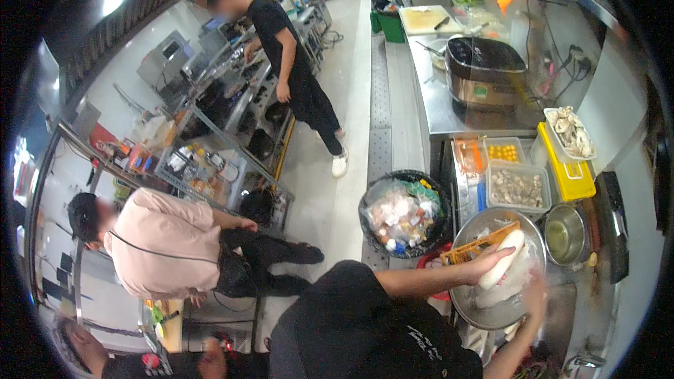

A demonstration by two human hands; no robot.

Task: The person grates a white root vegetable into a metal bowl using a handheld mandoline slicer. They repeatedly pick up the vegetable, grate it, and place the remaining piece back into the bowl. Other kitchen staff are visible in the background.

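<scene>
My left hand grips a peeled white daikon radish over a wide metal bowl. Beside that hand an orange-yellow plastic grater or slicer lies slantwise across the bowl. Pale shreds lie in the bowl below the radish. My right hand is at the bowl's far right side, near the lower end of the radish but apart from it; motion blur hides its fingers and whatever it may hold.
Left of the bowl stands a full waste bin. Beyond it are a tub of mushrooms, a yellow-lidded box and a metal pot. A co-worker in black stands in the aisle; another in pink and a third person are behind.
</scene>
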